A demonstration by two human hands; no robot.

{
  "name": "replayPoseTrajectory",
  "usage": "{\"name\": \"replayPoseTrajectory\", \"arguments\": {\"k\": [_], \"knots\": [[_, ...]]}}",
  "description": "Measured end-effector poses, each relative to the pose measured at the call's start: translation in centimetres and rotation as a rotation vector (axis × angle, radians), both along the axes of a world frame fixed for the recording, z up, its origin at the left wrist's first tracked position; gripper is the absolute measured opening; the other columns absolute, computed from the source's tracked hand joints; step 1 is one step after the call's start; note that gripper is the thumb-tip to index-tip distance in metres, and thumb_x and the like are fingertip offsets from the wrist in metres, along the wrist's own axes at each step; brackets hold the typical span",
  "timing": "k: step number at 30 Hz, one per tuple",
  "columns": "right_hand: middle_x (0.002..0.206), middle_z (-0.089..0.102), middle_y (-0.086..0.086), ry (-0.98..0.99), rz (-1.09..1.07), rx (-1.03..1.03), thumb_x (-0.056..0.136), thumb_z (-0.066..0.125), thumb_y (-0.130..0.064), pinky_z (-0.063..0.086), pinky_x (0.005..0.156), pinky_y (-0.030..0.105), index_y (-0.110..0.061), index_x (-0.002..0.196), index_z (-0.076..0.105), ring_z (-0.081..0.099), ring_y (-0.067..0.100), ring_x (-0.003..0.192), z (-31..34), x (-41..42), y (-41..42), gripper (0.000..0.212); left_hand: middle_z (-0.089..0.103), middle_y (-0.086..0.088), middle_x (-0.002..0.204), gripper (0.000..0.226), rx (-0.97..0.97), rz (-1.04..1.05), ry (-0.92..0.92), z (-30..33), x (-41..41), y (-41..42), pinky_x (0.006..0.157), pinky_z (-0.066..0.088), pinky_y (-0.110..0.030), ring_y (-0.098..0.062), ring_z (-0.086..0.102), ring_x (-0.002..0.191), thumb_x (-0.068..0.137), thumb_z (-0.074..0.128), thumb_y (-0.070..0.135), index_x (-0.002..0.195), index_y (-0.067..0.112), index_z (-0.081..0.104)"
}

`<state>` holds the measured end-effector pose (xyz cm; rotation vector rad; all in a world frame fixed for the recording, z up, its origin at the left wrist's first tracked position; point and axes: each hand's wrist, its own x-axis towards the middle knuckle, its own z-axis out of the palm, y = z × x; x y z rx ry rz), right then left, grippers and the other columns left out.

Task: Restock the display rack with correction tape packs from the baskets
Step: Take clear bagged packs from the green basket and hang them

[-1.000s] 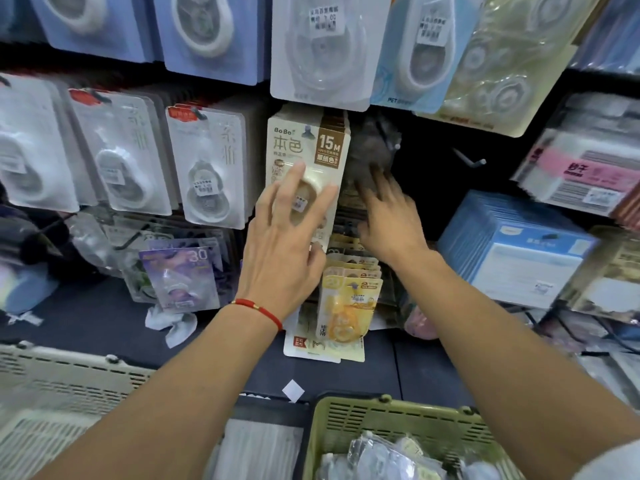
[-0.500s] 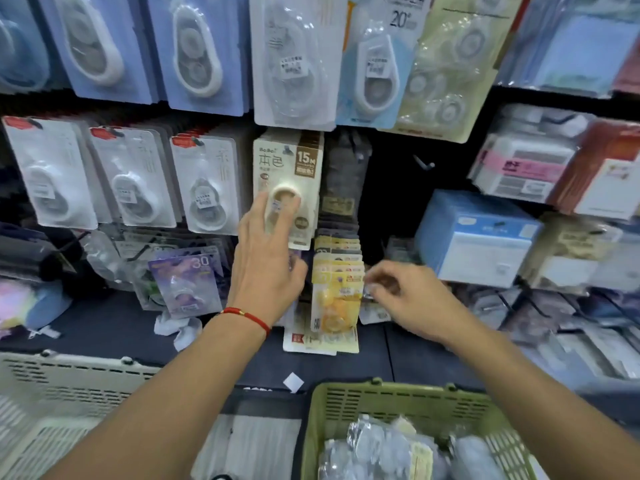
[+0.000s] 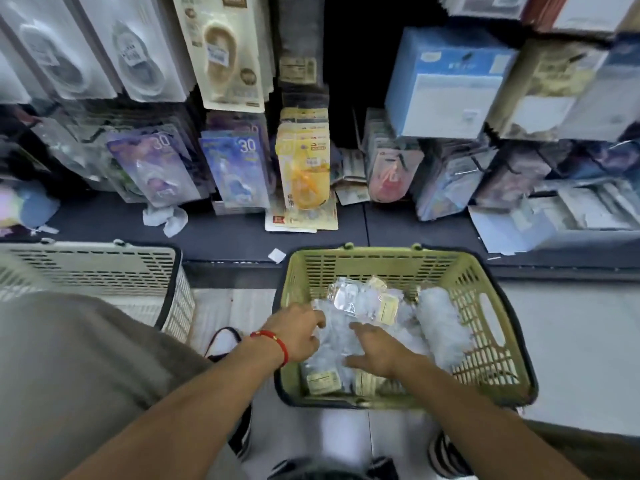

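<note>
Head view shows our left hand (image 3: pixel 297 332) and right hand (image 3: pixel 375 349) reaching down, palms down, fingers loosely spread on clear packs (image 3: pixel 360 306) inside the green basket (image 3: pixel 485 306); no grasp visible.

Green slotted plastic basket (image 3: pixel 485 327) sits on the floor below the rack, holding a loose pile of clear-wrapped correction tape packs (image 3: pixel 367 306) with beige card labels, lying flat and overlapping. White slotted plastic basket (image 3: pixel 104 268) stands to its left, contents not visible. Display rack (image 3: pixel 214 233) above: dark shelf, hanging blister packs in rows, including purple, blue and yellow carded tape packs (image 3: pixel 304 168) in front.
</note>
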<state>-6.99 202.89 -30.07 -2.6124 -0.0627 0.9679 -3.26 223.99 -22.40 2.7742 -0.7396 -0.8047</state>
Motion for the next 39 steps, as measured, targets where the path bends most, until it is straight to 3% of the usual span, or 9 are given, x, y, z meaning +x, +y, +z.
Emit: {"name": "replayPoseTrajectory", "arguments": {"k": [4,9,12,16,21,25,29,33,39], "knots": [[0.149,0.046,0.014,-0.095,-0.125,-0.079,0.089,0.066,-0.068,0.043,0.108,0.047,-0.013,0.154,0.032,0.045,0.034,0.137,-2.2,-0.9,2.8,0.092,0.063,-0.007,0.138,0.038,-0.123,0.171,-0.034,-1.2,-1.1,0.4,0.106,0.047,-0.032,-0.026,0.056,0.129,0.097,0.061,0.014,0.134,0.019,0.065],[0.151,0.050,0.012,0.031,-0.210,0.057,0.093,0.072,-0.055,0.044,0.111,0.047,-0.009,0.157,0.028,0.051,0.032,0.137,-2.3,0.2,3.0,0.090,0.064,-0.006,0.136,0.037,-0.244,0.324,-0.063,-1.0,-1.2,0.6,0.107,0.043,-0.029,-0.025,0.057,0.128,0.095,0.063,0.010,0.130,0.019,0.068],[0.126,0.060,0.007,-0.001,-0.265,0.203,0.093,0.076,-0.042,0.053,0.090,0.037,-0.012,0.141,0.041,0.061,0.027,0.114,-2.0,0.1,1.7,0.067,0.061,-0.005,0.139,0.039,-0.298,0.392,-0.059,-1.2,-1.4,0.6,0.107,0.043,-0.029,-0.024,0.057,0.129,0.095,0.065,0.009,0.133,0.020,0.065],[0.095,0.053,-0.006,-0.124,-0.426,0.347,0.092,0.079,-0.037,0.040,0.062,0.022,-0.013,0.123,0.047,0.053,0.012,0.084,-0.7,0.2,-0.5,0.050,0.051,-0.009,0.147,0.056,-0.363,0.493,0.009,-1.6,-1.8,-0.2,0.108,0.041,-0.030,-0.028,0.051,0.134,0.095,0.069,0.014,0.148,0.021,0.051],[0.114,0.074,0.008,-0.096,-0.786,0.797,0.090,0.083,-0.032,0.058,0.093,0.042,-0.012,0.119,0.060,0.072,0.026,0.106,1.9,1.0,-2.7,0.043,0.048,0.007,0.143,0.066,-0.590,0.656,0.193,-2.1,-2.5,-2.5,0.109,0.038,-0.025,-0.010,0.050,0.126,0.093,0.078,0.030,0.149,0.022,0.044],[0.110,0.080,0.008,-0.100,-0.845,0.984,0.092,0.081,-0.029,0.061,0.087,0.043,-0.013,0.123,0.066,0.077,0.027,0.102,3.8,1.5,-1.9,0.038,0.075,0.006,0.115,0.037,-0.941,0.893,0.244,-1.8,-1.8,-3.7,0.090,0.057,-0.031,-0.015,0.072,0.106,0.092,0.081,0.035,0.121,0.034,0.058],[0.107,0.081,0.004,-0.072,-0.903,1.010,0.096,0.077,-0.028,0.058,0.086,0.042,-0.017,0.118,0.068,0.077,0.025,0.103,4.0,1.5,-1.4,0.026,0.076,-0.003,0.115,0.039,-1.110,1.109,0.386,-1.9,-1.4,-3.0,0.089,0.062,-0.044,-0.024,0.075,0.104,0.091,0.082,0.018,0.122,0.030,0.061],[0.107,0.081,0.005,-0.134,-1.024,1.008,0.100,0.072,-0.025,0.056,0.080,0.036,-0.015,0.118,0.073,0.076,0.025,0.101,4.2,2.1,-2.1,0.021,0.079,-0.004,0.108,0.049,-1.199,1.128,0.327,-1.6,-1.0,-2.2,0.070,0.062,-0.027,-0.012,0.078,0.089,0.080,0.086,-0.004,0.117,0.023,0.067],[0.103,0.081,0.008,-0.251,-1.124,1.061,0.106,0.060,-0.012,0.062,0.078,0.038,-0.014,0.110,0.073,0.077,0.019,0.083,6.0,3.3,-4.1,0.014,0.078,-0.013,0.113,0.059,-1.420,1.296,0.345,-0.4,0.2,-1.2,0.074,0.064,-0.046,-0.032,0.077,0.094,0.080,0.081,-0.013,0.127,0.020,0.066]]}}
